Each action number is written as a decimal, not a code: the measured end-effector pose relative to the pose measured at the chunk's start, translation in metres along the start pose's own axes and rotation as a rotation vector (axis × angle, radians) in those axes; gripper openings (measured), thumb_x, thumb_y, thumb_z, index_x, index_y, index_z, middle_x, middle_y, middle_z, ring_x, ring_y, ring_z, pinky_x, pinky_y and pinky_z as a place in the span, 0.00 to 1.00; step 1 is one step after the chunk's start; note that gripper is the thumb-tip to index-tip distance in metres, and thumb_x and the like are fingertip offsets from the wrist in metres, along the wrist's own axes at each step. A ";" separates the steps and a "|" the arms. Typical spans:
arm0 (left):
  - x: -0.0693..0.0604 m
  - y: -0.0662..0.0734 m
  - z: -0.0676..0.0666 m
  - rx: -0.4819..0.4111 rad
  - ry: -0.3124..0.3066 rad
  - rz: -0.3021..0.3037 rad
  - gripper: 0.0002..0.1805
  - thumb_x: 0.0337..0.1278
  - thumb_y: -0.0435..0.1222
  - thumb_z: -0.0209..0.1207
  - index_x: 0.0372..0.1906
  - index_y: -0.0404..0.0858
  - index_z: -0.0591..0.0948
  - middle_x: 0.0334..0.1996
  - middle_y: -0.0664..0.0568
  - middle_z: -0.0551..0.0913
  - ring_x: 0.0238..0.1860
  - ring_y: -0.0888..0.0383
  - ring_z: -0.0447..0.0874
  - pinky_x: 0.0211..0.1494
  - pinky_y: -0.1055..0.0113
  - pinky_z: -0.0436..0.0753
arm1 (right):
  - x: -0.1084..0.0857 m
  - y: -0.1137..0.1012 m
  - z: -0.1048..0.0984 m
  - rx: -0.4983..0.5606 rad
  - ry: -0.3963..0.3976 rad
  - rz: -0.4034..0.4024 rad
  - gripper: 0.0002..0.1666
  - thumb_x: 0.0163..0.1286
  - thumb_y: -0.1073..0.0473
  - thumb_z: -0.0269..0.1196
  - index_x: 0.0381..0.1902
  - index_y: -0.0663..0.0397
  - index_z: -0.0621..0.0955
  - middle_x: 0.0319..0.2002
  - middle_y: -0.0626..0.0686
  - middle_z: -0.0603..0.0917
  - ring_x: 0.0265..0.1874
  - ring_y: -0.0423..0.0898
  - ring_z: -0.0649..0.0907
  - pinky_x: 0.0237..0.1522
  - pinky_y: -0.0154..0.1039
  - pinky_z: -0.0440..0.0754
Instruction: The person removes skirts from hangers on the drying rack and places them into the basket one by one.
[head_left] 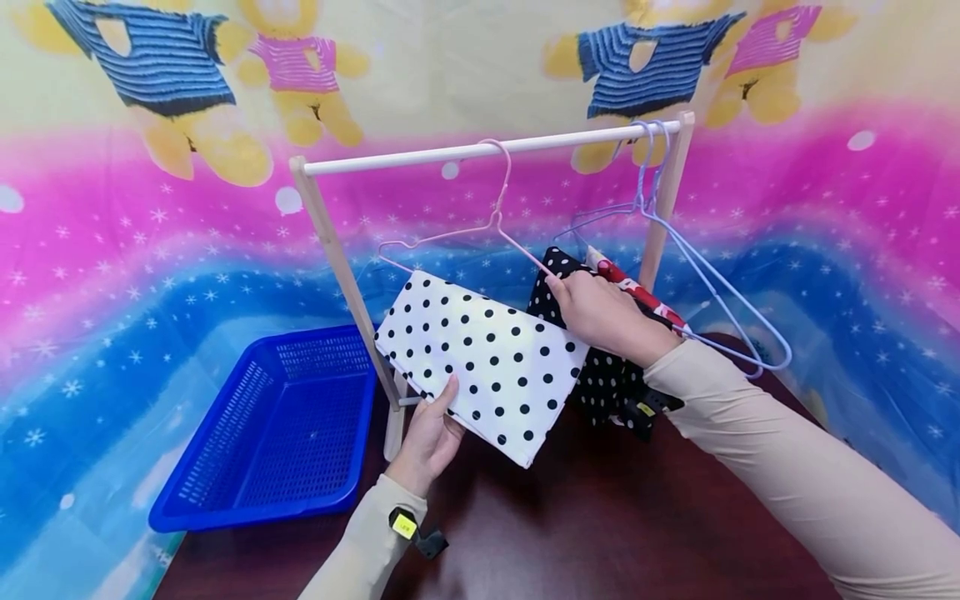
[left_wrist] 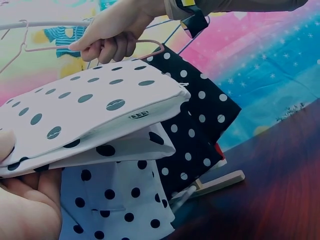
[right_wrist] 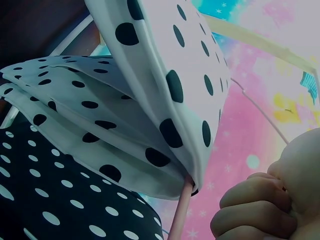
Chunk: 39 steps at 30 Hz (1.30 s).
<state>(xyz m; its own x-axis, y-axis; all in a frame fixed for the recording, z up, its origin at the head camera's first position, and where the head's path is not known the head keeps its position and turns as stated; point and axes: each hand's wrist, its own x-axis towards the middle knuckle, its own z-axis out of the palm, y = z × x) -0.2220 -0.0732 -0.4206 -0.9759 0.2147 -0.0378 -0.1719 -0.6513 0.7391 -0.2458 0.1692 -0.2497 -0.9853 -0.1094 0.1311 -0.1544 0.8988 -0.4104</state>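
Observation:
A white cloth with black dots [head_left: 480,358], folded in layers, hangs over the lower bar of a pink hanger [head_left: 450,235]. The hanger's hook rests on the white rod of a small rack. My left hand [head_left: 429,442] pinches the cloth's near lower edge, thumb on top and fingers beneath, as the left wrist view also shows. With curled fingers, my right hand [head_left: 607,312] grips the hanger's right shoulder, just beyond the cloth's right end. In the right wrist view the pink bar [right_wrist: 181,210] comes out from the folded cloth, beside my curled fingers [right_wrist: 255,200].
A blue plastic basket [head_left: 300,433] stands left of the wooden rack [head_left: 330,225] on the dark table [head_left: 570,517]. Purple-blue hangers [head_left: 705,258] hang at the rod's right end. Black cloth with white dots [left_wrist: 200,105] and a red patterned cloth [head_left: 630,283] hang behind my right hand.

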 end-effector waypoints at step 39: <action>-0.020 0.009 -0.003 0.080 -0.003 -0.026 0.14 0.80 0.40 0.45 0.63 0.48 0.68 0.46 0.63 0.90 0.48 0.67 0.89 0.52 0.71 0.86 | 0.004 0.006 -0.003 0.077 -0.058 -0.060 0.34 0.84 0.41 0.35 0.19 0.51 0.66 0.15 0.48 0.64 0.14 0.45 0.65 0.20 0.40 0.67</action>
<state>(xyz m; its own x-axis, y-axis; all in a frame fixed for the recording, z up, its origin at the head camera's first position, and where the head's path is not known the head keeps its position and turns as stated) -0.2049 -0.0859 -0.4154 -0.9709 0.2328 -0.0557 -0.1856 -0.5857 0.7890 -0.2509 0.1757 -0.2486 -0.9765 -0.1880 0.1058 -0.2157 0.8551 -0.4714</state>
